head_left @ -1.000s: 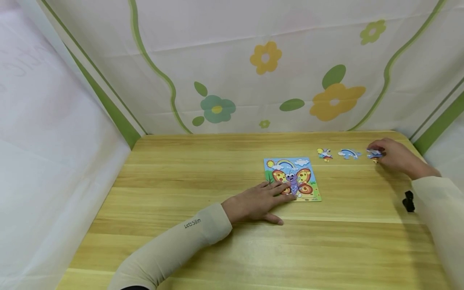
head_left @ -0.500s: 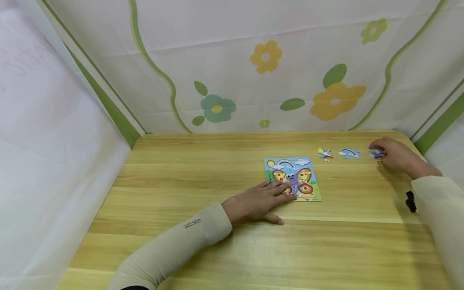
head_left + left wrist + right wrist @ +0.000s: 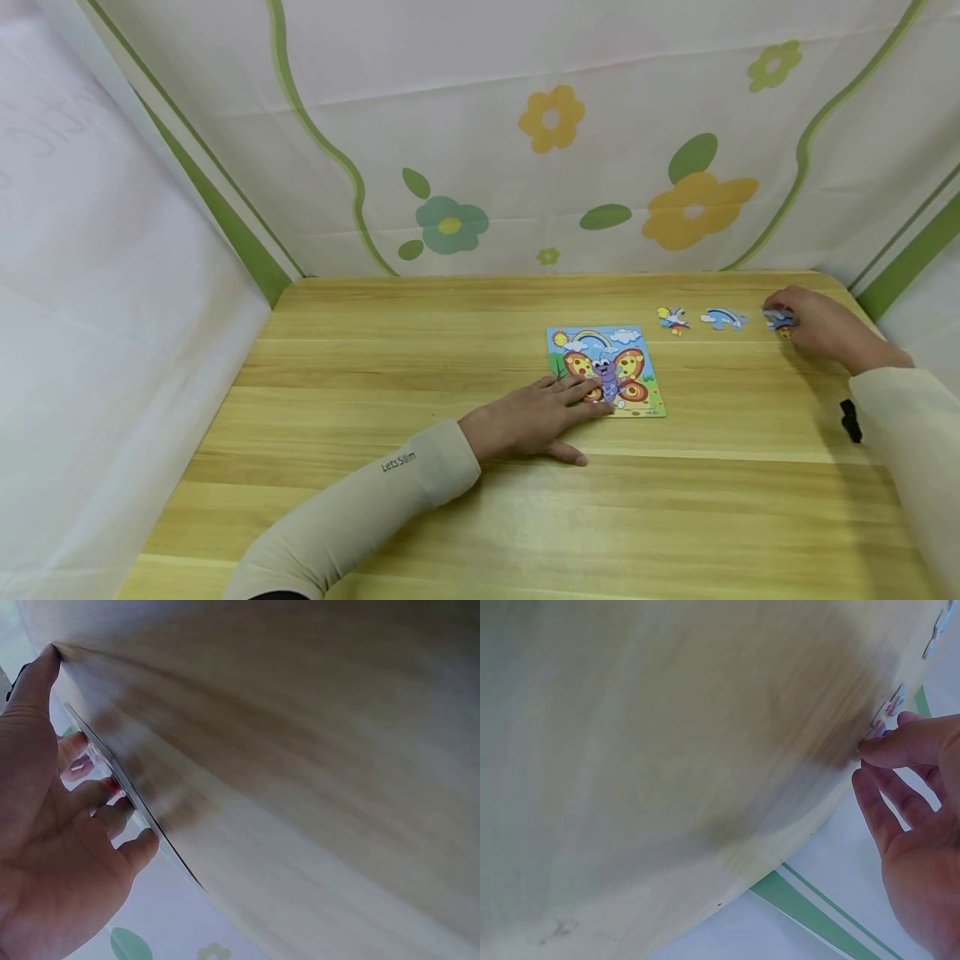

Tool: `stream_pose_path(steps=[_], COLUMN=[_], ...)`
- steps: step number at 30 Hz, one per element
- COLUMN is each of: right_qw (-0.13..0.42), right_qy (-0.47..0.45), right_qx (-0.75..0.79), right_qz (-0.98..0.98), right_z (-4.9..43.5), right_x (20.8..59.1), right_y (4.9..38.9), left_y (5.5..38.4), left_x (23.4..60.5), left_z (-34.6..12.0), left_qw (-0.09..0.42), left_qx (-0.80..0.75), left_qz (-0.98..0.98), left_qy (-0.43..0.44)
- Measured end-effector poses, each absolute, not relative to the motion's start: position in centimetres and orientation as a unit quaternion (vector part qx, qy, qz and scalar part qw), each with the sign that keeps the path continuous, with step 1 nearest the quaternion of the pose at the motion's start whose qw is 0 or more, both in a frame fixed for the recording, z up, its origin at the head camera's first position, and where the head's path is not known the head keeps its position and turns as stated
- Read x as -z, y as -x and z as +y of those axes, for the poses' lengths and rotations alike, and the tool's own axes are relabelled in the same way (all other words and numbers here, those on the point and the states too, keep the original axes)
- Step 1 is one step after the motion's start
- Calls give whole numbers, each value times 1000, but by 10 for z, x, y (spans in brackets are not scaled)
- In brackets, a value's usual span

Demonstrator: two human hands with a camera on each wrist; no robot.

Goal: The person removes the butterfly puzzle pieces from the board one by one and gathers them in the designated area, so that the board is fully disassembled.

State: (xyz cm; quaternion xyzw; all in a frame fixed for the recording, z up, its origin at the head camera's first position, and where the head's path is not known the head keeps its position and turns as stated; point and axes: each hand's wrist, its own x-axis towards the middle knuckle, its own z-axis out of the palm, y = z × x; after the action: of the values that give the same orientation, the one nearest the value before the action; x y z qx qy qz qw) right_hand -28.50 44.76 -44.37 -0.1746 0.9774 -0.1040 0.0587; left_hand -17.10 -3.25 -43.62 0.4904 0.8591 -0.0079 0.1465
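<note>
Wooden desk [image 3: 337, 375], one. Near-square butterfly board [image 3: 615, 354], one, on it, the printed head pointing away; left hand [image 3: 540, 417] lies over its near left corner, fingers spread. Beyond, puzzle pieces [image 3: 672, 320], three, rowed left to right, rainbow piece [image 3: 723, 318] lengthwise; right hand [image 3: 821, 327] pinches the rightmost piece [image 3: 777, 317]. Floral cloth [image 3: 480, 142] behind.

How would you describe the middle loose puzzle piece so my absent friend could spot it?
On the wooden table, look beyond and right of the square butterfly picture. Three loose pieces form a row, the rightmost pinched by the right hand. The middle piece shows a blue-and-white rainbow arch, without its neighbours' reddish patches.
</note>
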Motion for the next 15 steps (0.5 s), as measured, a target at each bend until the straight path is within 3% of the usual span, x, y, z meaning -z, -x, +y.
stream_pose_path(steps=[15], right_qw=[12], right_qy=[200], right_qx=[119], right_qz=[972], right_z=[414], right_x=[430], right_y=[281], left_y=[171], left_x=[436], left_z=[-32], left_qw=[137], left_qx=[21], left_qz=[859], left_qy=[-494])
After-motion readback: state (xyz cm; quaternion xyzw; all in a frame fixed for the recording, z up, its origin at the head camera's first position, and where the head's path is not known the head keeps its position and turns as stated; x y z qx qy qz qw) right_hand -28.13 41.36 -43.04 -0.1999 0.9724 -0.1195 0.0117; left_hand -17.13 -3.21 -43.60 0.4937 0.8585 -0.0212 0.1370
